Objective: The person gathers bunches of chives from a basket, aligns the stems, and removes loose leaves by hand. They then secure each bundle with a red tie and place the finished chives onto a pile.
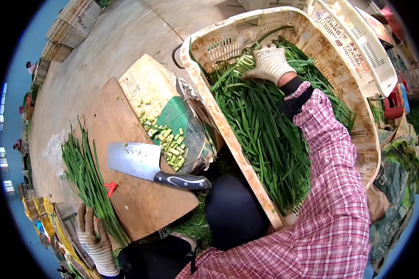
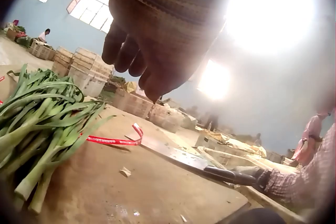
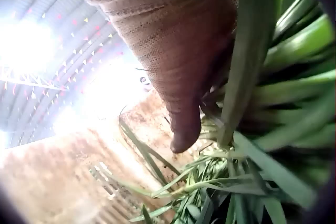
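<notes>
Since the left hand point(image 1: 97, 242), in a pale knitted work glove, is at the near end of the long green bundle of leafy stalks point(image 1: 91, 181), the relation that counts is a short one; the bundle lies just beside that hand, to its right and stretching ahead, its long axis running from the pale stem ends near the person to the thin leaf tips farther off; the left hand is much the nearer of the two. Its fingers are loosely extended and a little apart, with nothing in them; the left wrist view shows a gap between hand and stalks.

Under the bundle is the flat brown board point(image 1: 158, 209), with the bundle along its left side; a thin red printed strip point(image 1: 111, 189) pokes out beside the stalks; farther right, the broad steel cleaver with a black handle point(image 1: 137, 161) lies flat, handle toward the stained white plastic crate point(image 1: 242, 156); short pale-green cut stem pieces point(image 1: 173, 148) are heaped past its blade.

Well apart from the bundle, the gloved right hand point(image 1: 272, 64) rests on the loose long green leaves point(image 1: 260, 125) inside the crate, beside some pale cut ends point(image 1: 243, 64); its fingers are partly hidden, so I cannot tell whether it grips any.
</notes>
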`<state>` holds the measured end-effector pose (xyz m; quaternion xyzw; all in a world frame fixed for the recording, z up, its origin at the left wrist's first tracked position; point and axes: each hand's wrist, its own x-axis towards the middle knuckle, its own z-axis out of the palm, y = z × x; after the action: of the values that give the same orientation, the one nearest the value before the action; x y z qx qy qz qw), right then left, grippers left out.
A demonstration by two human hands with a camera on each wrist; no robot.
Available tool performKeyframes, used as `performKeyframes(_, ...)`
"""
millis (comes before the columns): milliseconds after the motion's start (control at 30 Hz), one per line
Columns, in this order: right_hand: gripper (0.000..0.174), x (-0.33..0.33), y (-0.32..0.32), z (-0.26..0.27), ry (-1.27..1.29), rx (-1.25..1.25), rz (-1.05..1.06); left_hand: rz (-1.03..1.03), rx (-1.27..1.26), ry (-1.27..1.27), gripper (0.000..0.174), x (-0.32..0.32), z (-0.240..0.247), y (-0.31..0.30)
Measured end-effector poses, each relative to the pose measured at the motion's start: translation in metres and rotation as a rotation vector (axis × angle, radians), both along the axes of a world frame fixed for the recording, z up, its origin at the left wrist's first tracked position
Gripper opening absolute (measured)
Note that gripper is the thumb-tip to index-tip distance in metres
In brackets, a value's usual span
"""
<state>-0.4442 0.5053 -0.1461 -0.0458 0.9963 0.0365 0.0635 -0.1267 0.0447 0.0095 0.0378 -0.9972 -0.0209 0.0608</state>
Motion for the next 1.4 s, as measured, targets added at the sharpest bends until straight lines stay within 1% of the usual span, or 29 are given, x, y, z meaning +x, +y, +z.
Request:
performKeyframes(33,0.091,-0.003,0.008,-0.018,0.209,0.039,0.086,-0.028,0.0,0.001,0.042,0.0,0.001,0.002)
performKeyframes(67,0.092,-0.009,0.011,-0.018,0.13,-0.043,0.077,-0.069,0.021,0.03,0.041,0.0,0.0,0.004)
performKeyframes(100,0.094,-0.014,0.013,-0.004,-0.135,-0.214,0.027,-0.067,0.023,0.03,0.041,0.001,0.002,0.006)
performKeyframes(167,0.092,-0.017,0.026,-0.021,-0.093,-0.4,-0.041,-0.121,-0.023,-0.003,0.041,-0.002,0.008,0.014)
performKeyframes(233,0.087,-0.023,0.035,-0.024,-0.095,-0.467,-0.046,-0.128,0.024,0.046,0.04,-0.009,0.011,0.032)
performKeyframes(267,0.083,-0.022,0.039,-0.02,-0.098,-0.54,-0.054,-0.208,0.004,0.04,0.04,-0.015,0.016,0.041)
performKeyframes(300,0.071,-0.011,0.041,-0.001,-0.175,-0.829,-0.073,-0.288,-0.018,0.038,0.039,-0.023,0.021,0.053)
performKeyframes(367,0.064,-0.008,0.056,0.003,-0.338,-1.283,-0.187,-0.366,0.098,0.037,0.036,-0.043,0.029,0.087)
performKeyframes(400,0.061,0.008,0.053,0.023,-0.315,-1.35,-0.212,-0.423,0.153,0.017,0.035,-0.052,0.033,0.103)
performKeyframes(467,0.063,0.016,0.059,0.029,-0.284,-1.328,-0.223,-0.605,0.26,-0.006,0.03,-0.076,0.032,0.139)
performKeyframes(567,0.069,0.024,0.065,0.039,-0.246,-1.317,-0.22,-0.947,0.312,-0.126,0.042,-0.123,0.011,0.203)
performKeyframes(633,0.074,0.022,0.074,0.026,-0.186,-1.433,-0.219,-1.047,0.308,-0.155,0.047,-0.157,-0.019,0.246)
performKeyframes(667,0.074,0.028,0.076,0.034,-0.129,-1.323,-0.141,-1.076,0.236,-0.148,0.049,-0.175,-0.039,0.268)
performKeyframes(700,0.068,0.045,0.069,0.053,-0.165,-1.371,-0.143,-1.041,0.155,-0.165,0.053,-0.194,-0.06,0.287)
performKeyframes(767,0.061,0.035,0.08,0.039,-0.24,-1.347,-0.039,-1.014,0.098,-0.235,0.065,-0.219,-0.085,0.319)
performKeyframes(800,0.052,0.047,0.076,0.051,-0.28,-1.484,-0.071,-0.981,0.042,-0.21,0.071,-0.222,-0.092,0.331)
performKeyframes(833,0.052,0.045,0.08,0.046,-0.278,-1.489,-0.069,-0.948,-0.011,-0.187,0.076,-0.226,-0.1,0.339)
performKeyframes(867,0.047,0.045,0.079,0.043,-0.225,-1.512,-0.141,-0.948,-0.014,-0.19,0.076,-0.229,-0.106,0.344)
performKeyframes(933,0.038,0.047,0.084,0.038,-0.173,-1.617,-0.263,-0.782,-0.027,-0.277,0.086,-0.239,-0.118,0.35)
performKeyframes(967,0.038,0.044,0.088,0.032,-0.177,-1.62,-0.262,-0.779,-0.029,-0.279,0.086,-0.238,-0.115,0.355)
performKeyframes(1033,0.039,0.037,0.093,0.02,-0.01,-1.58,-0.231,-0.554,-0.066,-0.315,0.094,-0.236,-0.111,0.364)
performKeyframes(1067,0.042,0.036,0.095,0.018,-0.067,-1.664,-0.236,-0.593,0.133,-0.135,0.098,-0.235,-0.117,0.361)
performKeyframes(1100,0.042,0.036,0.095,0.015,-0.073,-1.673,-0.239,-0.59,0.125,-0.142,0.098,-0.239,-0.122,0.363)
performKeyframes(1167,0.043,0.037,0.094,0.015,-0.055,-1.593,-0.079,-0.723,0.15,-0.046,0.101,-0.249,-0.126,0.367)
performKeyframes(1200,0.044,0.04,0.093,0.019,-0.039,-1.477,-0.042,-0.677,0.149,-0.11,0.097,-0.252,-0.128,0.366)
performKeyframes(1233,0.044,0.04,0.095,0.017,-0.043,-1.476,-0.043,-0.675,0.151,-0.113,0.097,-0.252,-0.131,0.366)
performKeyframes(1300,0.043,0.034,0.097,0.008,0.085,-1.378,-0.166,-0.421,0.003,-0.339,0.085,-0.25,-0.142,0.364)
performKeyframes(1333,0.042,0.027,0.101,-0.002,0.123,-1.306,-0.101,-0.417,0.012,-0.417,0.085,-0.251,-0.146,0.359)
performKeyframes(1400,0.041,0.031,0.098,0.005,0.084,-1.353,-0.152,-0.328,-0.102,-0.332,0.073,-0.246,-0.145,0.361)
